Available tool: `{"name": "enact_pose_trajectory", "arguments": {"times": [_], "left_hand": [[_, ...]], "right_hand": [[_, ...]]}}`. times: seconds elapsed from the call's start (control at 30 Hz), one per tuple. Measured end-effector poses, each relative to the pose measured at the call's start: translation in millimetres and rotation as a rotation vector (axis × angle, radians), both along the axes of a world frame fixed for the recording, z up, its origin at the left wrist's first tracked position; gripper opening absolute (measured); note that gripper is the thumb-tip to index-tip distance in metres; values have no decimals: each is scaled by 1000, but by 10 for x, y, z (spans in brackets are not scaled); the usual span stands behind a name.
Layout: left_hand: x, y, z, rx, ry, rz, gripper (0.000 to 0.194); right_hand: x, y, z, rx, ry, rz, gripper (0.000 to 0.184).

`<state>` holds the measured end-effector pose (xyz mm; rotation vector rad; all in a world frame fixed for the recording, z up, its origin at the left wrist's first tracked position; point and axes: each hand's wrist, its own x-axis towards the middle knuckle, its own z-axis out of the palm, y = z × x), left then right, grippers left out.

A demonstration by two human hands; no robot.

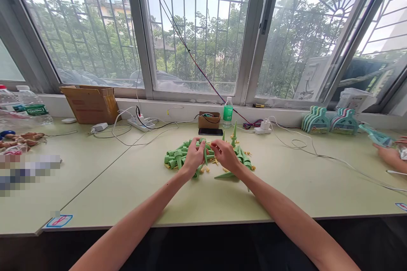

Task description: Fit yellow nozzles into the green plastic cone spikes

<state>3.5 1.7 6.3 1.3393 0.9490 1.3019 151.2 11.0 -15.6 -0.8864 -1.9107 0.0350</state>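
My left hand [193, 157] is closed around a green plastic spike [205, 156], its narrow tip pointing down. Just to the right, my right hand [225, 155] has its fingers pinched close to the spike's upper end. A bit of yellow shows at those fingertips, but I cannot make out the part. Left of and beneath my left hand lies a pile of green spikes [178, 157] with ribbed caps. More green spikes [243, 157] lie beyond my right hand, and one spike [234, 135] stands upright there. Small yellow pieces [207, 169] are scattered among them.
Behind the pile are a black phone [210, 131], a small cardboard box [209, 120] and a green-labelled bottle [227, 112]. A larger carton [90, 105] stands at back left. White cables [305, 146] cross the right side, where another person's hand [391, 155] shows.
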Motion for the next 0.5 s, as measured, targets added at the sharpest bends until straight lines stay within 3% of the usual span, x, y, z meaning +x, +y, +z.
{"name": "enact_pose_trajectory", "arguments": {"times": [0.23,0.5], "left_hand": [[-12,21,-39,53,22,2,34],[-38,42,-98,222,199,90,34]], "right_hand": [[12,6,-11,-15,-31,-13,21],[13,19,-17,13,-36,9,20]]}}
